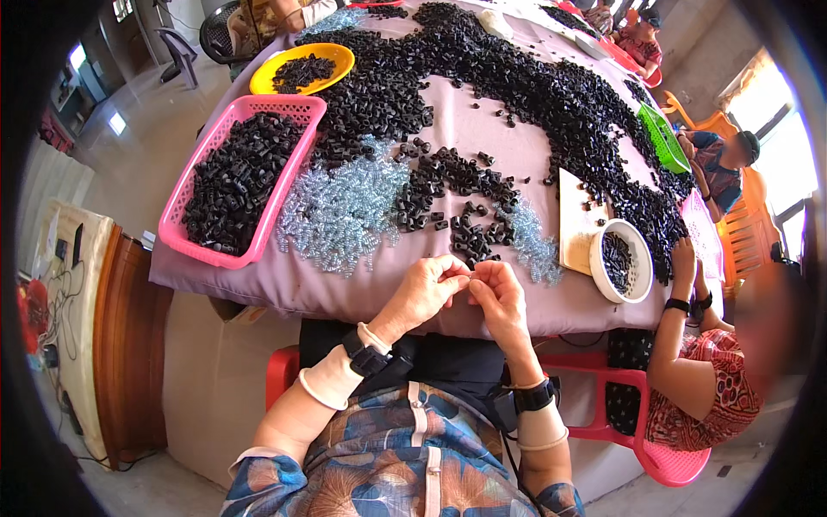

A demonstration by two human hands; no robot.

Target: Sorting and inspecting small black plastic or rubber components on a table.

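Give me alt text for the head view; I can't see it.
A person's left hand and right hand pinch close together at the near edge of a table heaped with black pieces and clear pieces, anything held too small to tell. A pink basket stands left, a white bowl right.

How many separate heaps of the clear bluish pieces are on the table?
3: a large heap right of the long pink basket, a smaller heap left of the wooden board, and a far heap beyond the yellow plate. Others may be hidden farther off.
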